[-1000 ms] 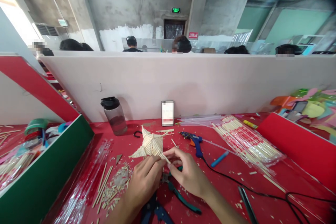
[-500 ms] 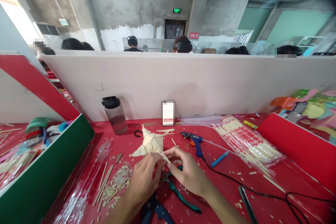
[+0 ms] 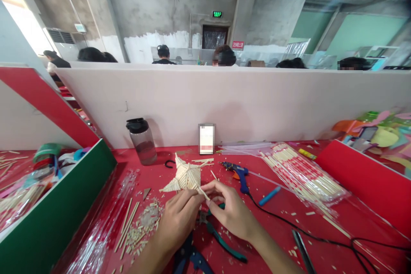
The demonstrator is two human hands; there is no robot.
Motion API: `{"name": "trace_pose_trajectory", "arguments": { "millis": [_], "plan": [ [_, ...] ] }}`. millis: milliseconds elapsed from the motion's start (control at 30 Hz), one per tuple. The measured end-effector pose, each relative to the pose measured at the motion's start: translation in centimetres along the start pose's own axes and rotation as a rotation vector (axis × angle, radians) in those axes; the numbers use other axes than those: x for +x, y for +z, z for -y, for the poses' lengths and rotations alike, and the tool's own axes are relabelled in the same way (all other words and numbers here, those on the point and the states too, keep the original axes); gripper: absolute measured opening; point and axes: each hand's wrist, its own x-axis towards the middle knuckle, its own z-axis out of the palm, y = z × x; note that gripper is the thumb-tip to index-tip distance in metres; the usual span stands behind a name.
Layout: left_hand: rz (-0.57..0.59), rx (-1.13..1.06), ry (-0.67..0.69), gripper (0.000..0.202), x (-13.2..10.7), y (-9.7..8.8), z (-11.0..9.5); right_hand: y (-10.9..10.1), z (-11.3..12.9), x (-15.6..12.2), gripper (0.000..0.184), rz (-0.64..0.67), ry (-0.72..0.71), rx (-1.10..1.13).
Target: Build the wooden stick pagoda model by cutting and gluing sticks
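Observation:
A star built from pale wooden sticks [image 3: 186,174] is held above the red table, its points spread away from me. My left hand [image 3: 182,210] is closed on the star's near edge, its fingertips partly hidden. My right hand [image 3: 226,207] pinches the near right point of the star between thumb and fingers. Below the hands lie pliers with green handles [image 3: 226,244] and a dark blue-handled tool [image 3: 192,259], both partly covered by the hands.
A blue glue gun [image 3: 239,173] trails its black cord rightward. Bagged sticks [image 3: 305,173] lie at right, near a blue stick [image 3: 269,196]. A water bottle [image 3: 142,143] and a phone [image 3: 206,139] stand along the white partition [image 3: 257,102]. Cut stick pieces [image 3: 138,233] lie at left.
My left hand has shifted slightly along the star's near edge. My right hand keeps its pinch, and the whole view has moved a little.

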Motion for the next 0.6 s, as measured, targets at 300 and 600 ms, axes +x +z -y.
{"name": "trace_pose_trajectory", "arguments": {
  "millis": [300, 600],
  "plan": [
    [-0.069, -0.118, -0.157, 0.012, -0.1, 0.0, 0.0, 0.4, 0.3, -0.1, 0.020, -0.002, 0.002, -0.003],
    [-0.108, -0.070, -0.102, 0.015, 1.6, -2.7, -1.2, 0.5, -1.2, 0.2, 0.018, -0.289, -0.132, -0.405]
  ]
}}
